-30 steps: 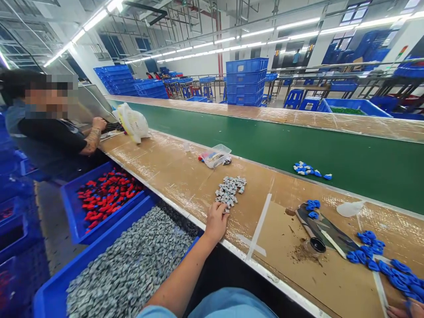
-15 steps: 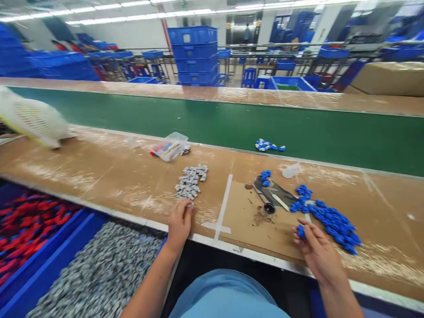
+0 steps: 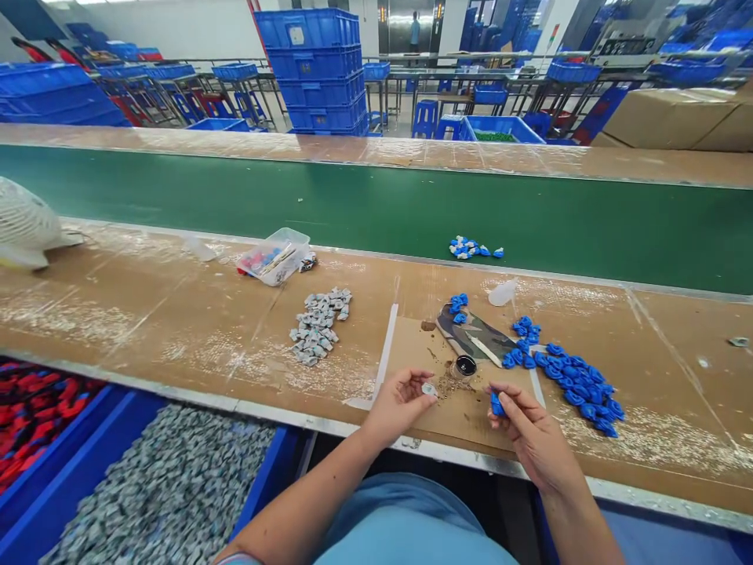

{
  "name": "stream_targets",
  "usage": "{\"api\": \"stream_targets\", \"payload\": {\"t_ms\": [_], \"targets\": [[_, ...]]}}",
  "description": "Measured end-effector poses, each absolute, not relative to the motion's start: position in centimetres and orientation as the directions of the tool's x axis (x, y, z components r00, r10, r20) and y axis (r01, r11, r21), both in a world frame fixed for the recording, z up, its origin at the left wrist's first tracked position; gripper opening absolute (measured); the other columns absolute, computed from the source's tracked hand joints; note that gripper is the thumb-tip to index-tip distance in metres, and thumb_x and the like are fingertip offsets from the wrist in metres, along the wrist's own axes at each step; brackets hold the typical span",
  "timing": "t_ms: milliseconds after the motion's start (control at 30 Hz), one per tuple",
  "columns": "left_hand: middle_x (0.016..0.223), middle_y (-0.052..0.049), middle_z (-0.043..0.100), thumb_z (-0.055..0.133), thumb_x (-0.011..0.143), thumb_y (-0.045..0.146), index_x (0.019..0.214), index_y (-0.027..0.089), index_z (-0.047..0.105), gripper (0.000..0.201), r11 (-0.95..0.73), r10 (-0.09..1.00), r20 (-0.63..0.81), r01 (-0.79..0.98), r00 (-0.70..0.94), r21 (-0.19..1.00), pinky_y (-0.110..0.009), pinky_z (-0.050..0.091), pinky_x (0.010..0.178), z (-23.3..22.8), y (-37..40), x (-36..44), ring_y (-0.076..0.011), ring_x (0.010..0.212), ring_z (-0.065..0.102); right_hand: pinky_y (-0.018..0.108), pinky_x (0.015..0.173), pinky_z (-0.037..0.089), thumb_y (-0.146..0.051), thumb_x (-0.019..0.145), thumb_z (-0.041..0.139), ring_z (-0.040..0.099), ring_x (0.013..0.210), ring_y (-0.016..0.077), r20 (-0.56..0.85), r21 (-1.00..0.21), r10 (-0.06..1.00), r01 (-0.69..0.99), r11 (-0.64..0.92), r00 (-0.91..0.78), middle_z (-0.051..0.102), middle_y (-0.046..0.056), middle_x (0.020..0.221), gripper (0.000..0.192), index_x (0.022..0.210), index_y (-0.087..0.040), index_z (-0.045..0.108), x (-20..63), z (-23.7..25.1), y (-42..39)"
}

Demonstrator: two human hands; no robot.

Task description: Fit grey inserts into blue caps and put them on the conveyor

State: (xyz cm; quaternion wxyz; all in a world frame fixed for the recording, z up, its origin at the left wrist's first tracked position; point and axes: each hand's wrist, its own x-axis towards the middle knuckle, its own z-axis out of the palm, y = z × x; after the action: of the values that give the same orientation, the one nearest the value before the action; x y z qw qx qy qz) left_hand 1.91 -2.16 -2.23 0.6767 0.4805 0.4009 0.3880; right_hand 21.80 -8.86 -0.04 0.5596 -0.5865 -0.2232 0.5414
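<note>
My left hand (image 3: 398,405) pinches a small grey metal part (image 3: 429,388) over the brown cardboard sheet (image 3: 412,345) at the bench's near edge. My right hand (image 3: 526,428) grips a small blue plastic part (image 3: 496,405) a short way to the right of it. The two hands face each other, a little apart. A pile of grey metal parts (image 3: 316,325) lies to the left on the bench. A long heap of blue plastic parts (image 3: 573,380) lies to the right. A small dark round pot (image 3: 466,366) stands just beyond the hands.
A green conveyor belt (image 3: 376,212) runs behind the bench and carries a cluster of blue parts (image 3: 471,249). A clear plastic tub (image 3: 274,256) lies on the bench. A blue bin of grey parts (image 3: 158,486) and a bin of red parts (image 3: 35,408) stand below left. A white fan (image 3: 23,227) sits far left.
The view swung right and down. My left hand left the grey pile with one grey part and moved right; my right hand came in with a blue part.
</note>
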Motion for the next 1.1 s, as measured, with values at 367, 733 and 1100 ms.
{"api": "stream_targets", "payload": {"t_ms": [367, 733, 1100], "targets": [[0.086, -0.002, 0.059, 0.072, 0.064, 0.011, 0.089, 0.015, 0.059, 0.029, 0.268, 0.887, -0.195, -0.123, 0.418, 0.956, -0.023, 0.047, 0.072, -3.3, -2.1, 2.8, -0.0104, 0.076, 0.057, 0.024, 0.05, 0.039, -0.061, 0.058, 0.075, 0.045, 0.053, 0.0103, -0.359, -0.933, 0.896, -0.116, -0.34, 0.263, 0.063, 0.004, 0.067, 0.045, 0.078, -0.02, 0.074, 22.2, -0.2, -8.5], [0.087, -0.005, 0.061, 0.062, 0.08, 0.029, 0.102, 0.015, 0.064, 0.027, 0.223, 0.841, -0.128, -0.122, 0.526, 0.967, -0.029, 0.05, 0.08, -3.2, -2.2, 2.4, -0.0133, 0.078, 0.06, 0.023, 0.035, 0.037, -0.061, 0.058, 0.074, 0.046, 0.035, 0.009, -0.303, -0.952, 0.898, -0.064, -0.298, 0.318, 0.061, 0.002, 0.056, 0.043, 0.063, -0.02, 0.064, 22.0, -0.5, -8.6], [0.088, -0.007, 0.061, 0.064, 0.078, 0.025, 0.091, 0.017, 0.07, 0.017, 0.007, 0.884, 0.003, -0.02, 0.467, 1.0, -0.029, 0.049, 0.076, -3.4, -2.1, 2.3, -0.0166, 0.084, 0.057, 0.028, 0.06, 0.048, -0.056, 0.081, 0.056, 0.053, 0.052, 0.0134, 0.006, -0.929, 0.966, 0.359, -0.091, 0.26, 0.057, -0.001, 0.053, 0.045, 0.105, -0.022, 0.071, 23.0, 0.8, -7.8]]}}
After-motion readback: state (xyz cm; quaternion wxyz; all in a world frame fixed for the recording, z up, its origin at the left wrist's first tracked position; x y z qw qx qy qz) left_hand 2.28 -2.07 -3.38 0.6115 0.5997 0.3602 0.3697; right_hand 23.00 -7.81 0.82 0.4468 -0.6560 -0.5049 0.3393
